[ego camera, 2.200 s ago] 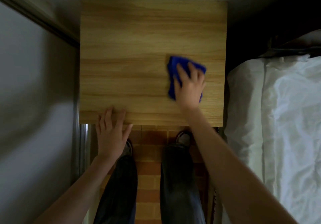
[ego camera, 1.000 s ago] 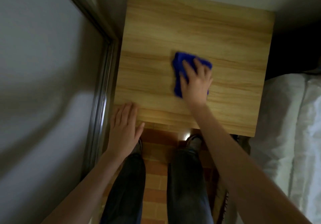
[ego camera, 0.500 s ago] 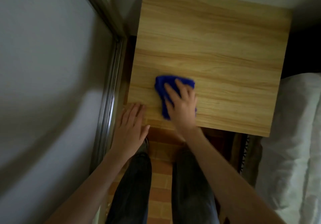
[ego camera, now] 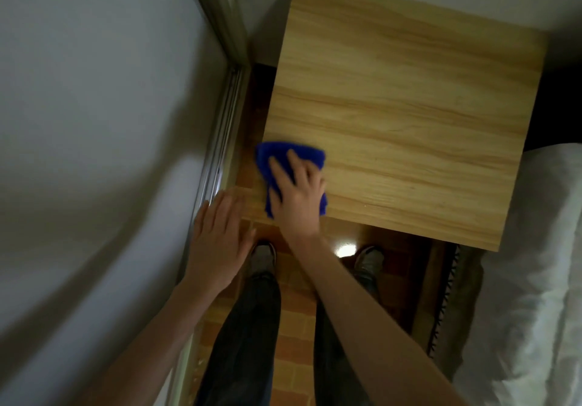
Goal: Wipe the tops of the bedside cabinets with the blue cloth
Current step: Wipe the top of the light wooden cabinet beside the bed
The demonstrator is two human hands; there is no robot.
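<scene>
At the near-left corner of the cabinet top (ego camera: 409, 116) the blue cloth (ego camera: 310, 155) is pressed flat under the right hand (ego camera: 297, 199); fingers spread, palm down, no pinch. Cloth overhangs the left edge slightly and reaches almost to the front edge. Left hand (ego camera: 217, 242) is laid open, fingers together, touching the same corner at the front edge, holding nothing. Rest of the wooden top is bare, with open room toward the back and right edges. A narrow gap is seen between the cabinet's left side and the sliding door track (ego camera: 220, 128); the white bed (ego camera: 541, 279) sits just beside the right side. Much of the cloth is hidden under the hand. Left fingertips are motion-blurred. Cabinet front is not visible; shoes (ego camera: 264, 256) and tiled floor (ego camera: 296, 336) are dim below.
</scene>
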